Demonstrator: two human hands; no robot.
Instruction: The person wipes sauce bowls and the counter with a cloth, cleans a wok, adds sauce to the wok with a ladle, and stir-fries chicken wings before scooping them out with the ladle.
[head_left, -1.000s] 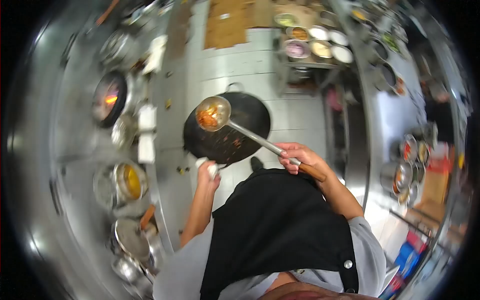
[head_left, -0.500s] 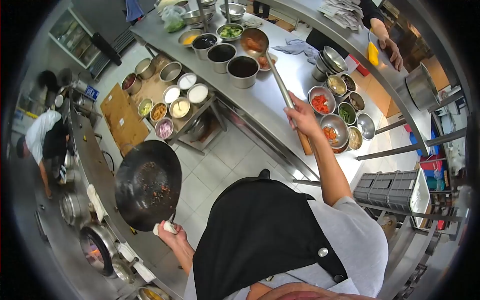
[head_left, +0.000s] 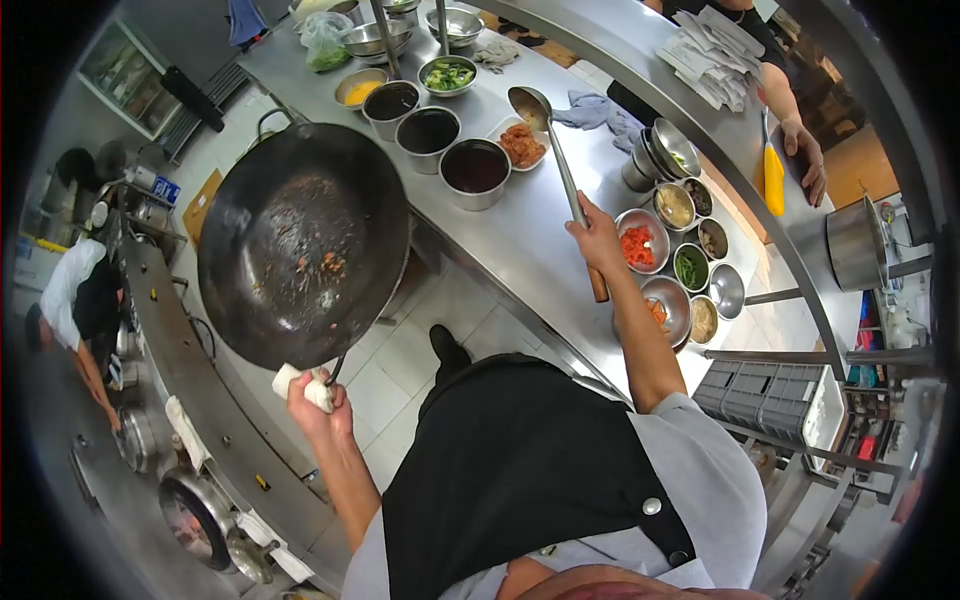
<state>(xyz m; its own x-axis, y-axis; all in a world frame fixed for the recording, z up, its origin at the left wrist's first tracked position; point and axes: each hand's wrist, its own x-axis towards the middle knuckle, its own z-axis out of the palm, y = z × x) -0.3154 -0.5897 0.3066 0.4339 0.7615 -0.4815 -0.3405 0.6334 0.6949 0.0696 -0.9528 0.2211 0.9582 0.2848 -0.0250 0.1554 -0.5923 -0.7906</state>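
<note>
My left hand (head_left: pixel 322 405) is closed on the handle of a large black wok (head_left: pixel 295 250), with a folded white cloth (head_left: pixel 305 388) between palm and handle. Scraps of food cling to the wok's inner surface, which tilts towards the camera. My right hand (head_left: pixel 597 240) grips the long handle of a metal ladle (head_left: pixel 530 108). The bowl of the ladle hangs beside a white dish of orange-red food (head_left: pixel 521 146) over the steel counter (head_left: pixel 490 255). Only a little residue shows in it.
Pots of dark liquid (head_left: pixel 475 172) stand between wok and ladle. Several bowls of chopped ingredients (head_left: pixel 642 242) lie right of my right hand. A co-worker (head_left: pixel 80 300) bends over the stoves at left; another person's hand (head_left: pixel 803 160) rests on the upper shelf.
I have turned from the stove side to the counter. The wok has come up and nearer the counter. The orange-red food seen in the ladle earlier is now in the white dish.
</note>
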